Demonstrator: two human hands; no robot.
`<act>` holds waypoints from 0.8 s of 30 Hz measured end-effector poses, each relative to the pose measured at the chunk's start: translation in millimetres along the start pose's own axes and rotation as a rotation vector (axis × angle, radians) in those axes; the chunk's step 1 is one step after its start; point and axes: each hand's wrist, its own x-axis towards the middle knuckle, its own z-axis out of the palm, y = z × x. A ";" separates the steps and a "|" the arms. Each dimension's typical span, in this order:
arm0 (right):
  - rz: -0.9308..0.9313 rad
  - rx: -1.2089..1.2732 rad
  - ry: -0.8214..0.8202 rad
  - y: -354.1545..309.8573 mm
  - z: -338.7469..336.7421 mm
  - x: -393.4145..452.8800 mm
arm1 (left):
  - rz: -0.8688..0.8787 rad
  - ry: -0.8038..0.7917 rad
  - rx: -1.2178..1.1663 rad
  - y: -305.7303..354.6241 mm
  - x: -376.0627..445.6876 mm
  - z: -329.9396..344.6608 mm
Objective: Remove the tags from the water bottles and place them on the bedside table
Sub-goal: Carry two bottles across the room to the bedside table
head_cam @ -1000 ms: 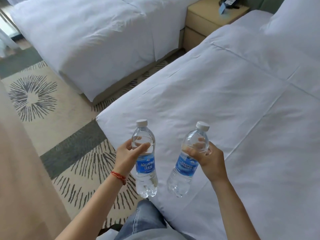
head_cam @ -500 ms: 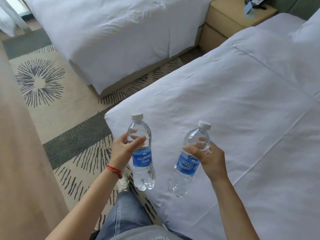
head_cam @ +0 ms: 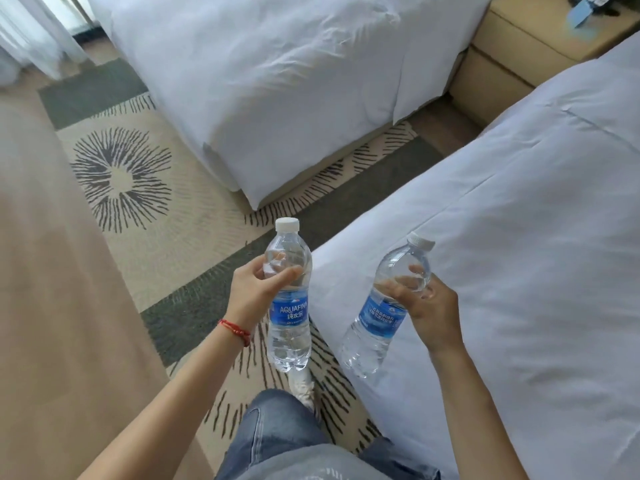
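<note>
The left hand [head_cam: 258,294] grasps a clear plastic water bottle with a blue Aquafina label [head_cam: 289,299], held upright over the patterned carpet [head_cam: 145,209]. At three o'clock from it, the right hand [head_cam: 429,303] grasps a second clear blue-labelled water bottle [head_cam: 384,306], tilted with its white cap toward one o'clock above the near white bed [head_cam: 536,237]. The tan bedside counter [head_cam: 519,43] stands well apart at one o'clock.

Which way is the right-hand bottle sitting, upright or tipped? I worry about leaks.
Tipped. The right hand holds the right bottle slanted, its white cap leaning up and right; the cap is on.
</note>
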 end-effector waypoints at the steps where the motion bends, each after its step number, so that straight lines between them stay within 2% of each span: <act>1: -0.001 0.000 -0.020 -6.0 15.1 6.5 | 0.008 0.004 0.003 3.3 9.1 -12.6; 10: -0.035 -0.090 -0.131 -45.6 106.9 71.0 | -0.012 0.107 -0.096 18.1 85.1 -76.2; 17: -0.039 -0.051 -0.118 -73.8 161.5 149.4 | 0.015 0.082 -0.095 44.2 179.1 -94.8; 24: -0.034 -0.021 -0.137 -125.1 219.8 250.2 | 0.016 0.038 -0.050 101.1 295.7 -104.9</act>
